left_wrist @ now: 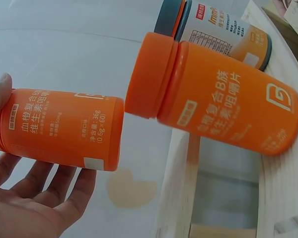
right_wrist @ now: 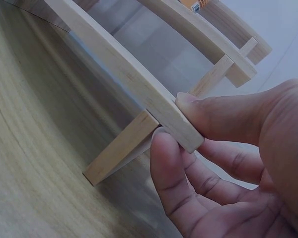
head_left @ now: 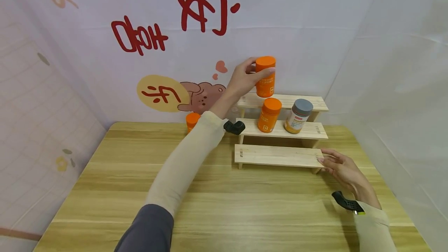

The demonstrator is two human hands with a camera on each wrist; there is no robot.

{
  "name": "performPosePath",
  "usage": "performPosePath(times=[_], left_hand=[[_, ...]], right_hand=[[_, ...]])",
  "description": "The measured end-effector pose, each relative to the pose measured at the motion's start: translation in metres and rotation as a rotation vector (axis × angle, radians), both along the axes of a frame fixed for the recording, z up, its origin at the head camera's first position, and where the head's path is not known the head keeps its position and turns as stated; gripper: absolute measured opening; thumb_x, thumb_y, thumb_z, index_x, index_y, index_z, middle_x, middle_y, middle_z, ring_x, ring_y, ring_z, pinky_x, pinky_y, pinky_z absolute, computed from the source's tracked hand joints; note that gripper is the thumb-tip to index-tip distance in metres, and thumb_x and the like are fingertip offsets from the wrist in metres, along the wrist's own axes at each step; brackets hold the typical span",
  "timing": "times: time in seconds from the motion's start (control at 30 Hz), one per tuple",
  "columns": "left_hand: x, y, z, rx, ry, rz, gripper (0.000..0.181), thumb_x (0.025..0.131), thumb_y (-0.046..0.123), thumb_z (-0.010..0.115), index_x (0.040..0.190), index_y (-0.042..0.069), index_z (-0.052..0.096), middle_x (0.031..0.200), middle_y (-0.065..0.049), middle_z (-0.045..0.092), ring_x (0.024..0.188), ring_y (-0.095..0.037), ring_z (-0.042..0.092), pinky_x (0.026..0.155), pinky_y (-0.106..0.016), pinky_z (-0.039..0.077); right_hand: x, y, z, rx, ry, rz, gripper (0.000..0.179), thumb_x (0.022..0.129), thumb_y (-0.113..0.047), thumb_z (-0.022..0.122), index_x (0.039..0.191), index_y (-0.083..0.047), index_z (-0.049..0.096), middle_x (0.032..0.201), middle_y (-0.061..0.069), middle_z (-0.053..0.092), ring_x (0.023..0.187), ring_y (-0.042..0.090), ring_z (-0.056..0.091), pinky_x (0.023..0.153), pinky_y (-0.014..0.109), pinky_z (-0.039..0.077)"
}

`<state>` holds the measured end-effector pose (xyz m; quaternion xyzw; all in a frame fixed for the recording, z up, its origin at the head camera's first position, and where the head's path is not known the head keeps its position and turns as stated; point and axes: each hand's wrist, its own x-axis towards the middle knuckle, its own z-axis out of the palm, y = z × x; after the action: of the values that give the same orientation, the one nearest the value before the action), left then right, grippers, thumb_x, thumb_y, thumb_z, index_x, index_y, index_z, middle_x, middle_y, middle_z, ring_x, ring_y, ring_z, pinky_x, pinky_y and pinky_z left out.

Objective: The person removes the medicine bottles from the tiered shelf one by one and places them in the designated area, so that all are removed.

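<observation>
As seen from the head view, holds an orange bottle point(head_left: 266, 79) upright in the left grip point(head_left: 241, 79), a little off centre toward two o'clock, pinched between thumb and fingers. Has that bottle at three o'clock from the grip, with long axis near vertical and base toward six o'clock, seemingly just above the top step point(head_left: 308, 103) of a wooden stand point(head_left: 253, 126); cannot tell the exact gap. Pinches the right-hand end of the bottom step point(head_left: 276, 155) with the right grip point(head_left: 344, 170), well apart from the held bottle, between four and five o'clock from it. Includes, on the middle step point(head_left: 316, 129), a second orange bottle point(head_left: 270, 115) at six o'clock and a grey-lidded bottle point(head_left: 298, 116) between four and five. Includes a third orange bottle point(head_left: 193, 121) at eight, on the bench point(head_left: 140, 189), partly hidden by a sleeve point(head_left: 189, 162).

From the left wrist, shows the held bottle sideways at nine o'clock, with lid toward nine and base toward three, near the second orange bottle's lid. Shows the grey-lidded bottle at one.

From the right wrist, shows the right grip at four o'clock, with thumb above and fingertip below the bottom step's end, beside a leg point(right_wrist: 121, 148).
</observation>
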<state>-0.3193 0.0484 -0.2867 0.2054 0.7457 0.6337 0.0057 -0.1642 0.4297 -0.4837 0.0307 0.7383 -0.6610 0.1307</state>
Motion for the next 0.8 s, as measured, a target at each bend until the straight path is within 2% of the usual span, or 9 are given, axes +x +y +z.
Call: performPosePath(times=[0.27,0.53,0.7,0.8], left_hand=[[0.009,-0.016,-0.007,0.06,0.0,0.003,0.048,0.09,0.042,0.078,0.133,0.028,0.063,0.123,-0.001,0.068,0.108,-0.018,0.066,0.086,-0.032,0.058],[0.02,-0.036,-0.014,0.059,0.018,-0.007,0.047,0.093,0.038,0.076,0.136,0.024,0.061,0.126,-0.004,0.066,0.112,-0.021,0.064,0.098,-0.039,0.056],[0.027,-0.051,-0.021,0.044,0.046,0.007,0.045,0.094,0.035,0.076,0.135,0.023,0.062,0.126,-0.006,0.067,0.113,-0.022,0.065,0.099,-0.04,0.056],[0.031,-0.059,-0.028,0.052,0.032,0.009,0.046,0.094,0.033,0.076,0.137,0.022,0.061,0.127,-0.007,0.067,0.113,-0.023,0.065,0.099,-0.04,0.056]], right_hand=[[0.0,0.002,-0.001,0.014,0.013,0.008,0.052,0.103,-0.018,0.064,0.148,-0.008,0.04,0.11,-0.009,0.067,0.096,0.004,0.065,0.082,0.023,0.059],[0.0,0.0,0.0,0.018,0.0,0.0,0.059,0.103,-0.017,0.063,0.153,-0.003,0.034,0.109,-0.008,0.064,0.096,0.005,0.064,0.082,0.024,0.059],[-0.001,-0.001,0.0,0.026,-0.011,-0.004,0.059,0.103,-0.019,0.063,0.153,-0.006,0.034,0.11,-0.009,0.064,0.096,0.005,0.063,0.082,0.024,0.059],[0.0,-0.002,0.0,0.019,-0.013,-0.003,0.058,0.103,-0.019,0.063,0.153,-0.006,0.034,0.11,-0.009,0.064,0.096,0.005,0.063,0.082,0.023,0.059]])
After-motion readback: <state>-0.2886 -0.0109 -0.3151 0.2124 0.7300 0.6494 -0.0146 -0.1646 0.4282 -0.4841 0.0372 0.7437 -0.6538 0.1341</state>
